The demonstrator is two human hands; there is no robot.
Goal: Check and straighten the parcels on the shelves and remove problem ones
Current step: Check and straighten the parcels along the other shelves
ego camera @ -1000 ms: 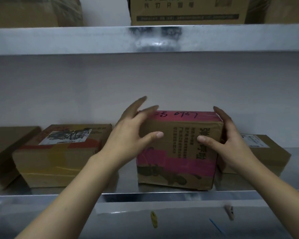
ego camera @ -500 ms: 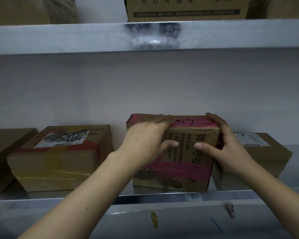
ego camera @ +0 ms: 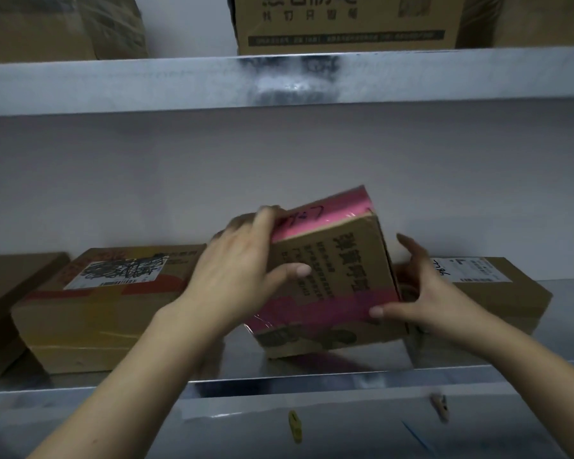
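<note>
A cardboard parcel with pink tape [ego camera: 338, 286] is tilted, its left side raised off the metal shelf [ego camera: 312, 369]. My left hand [ego camera: 242, 276] grips its upper left edge, fingers over the pink top. My right hand [ego camera: 421, 296] holds its lower right side with the thumb on the front face. Left of it lies a flat parcel with a scribbled-over label [ego camera: 106, 303]. To the right, partly behind my right hand, rests a low parcel with a white label [ego camera: 497, 289].
Another brown parcel [ego camera: 7, 293] pokes in at the far left. The upper shelf [ego camera: 179, 84] carries a printed carton [ego camera: 345, 24] and other boxes. Two clips, one yellow [ego camera: 295, 425], one brown [ego camera: 439, 405], hang on the shelf's front lip.
The pink-taped parcel stood flat on the shelf; both hands closed on it and have now tipped it, the left side lifted and the top turned toward me.
</note>
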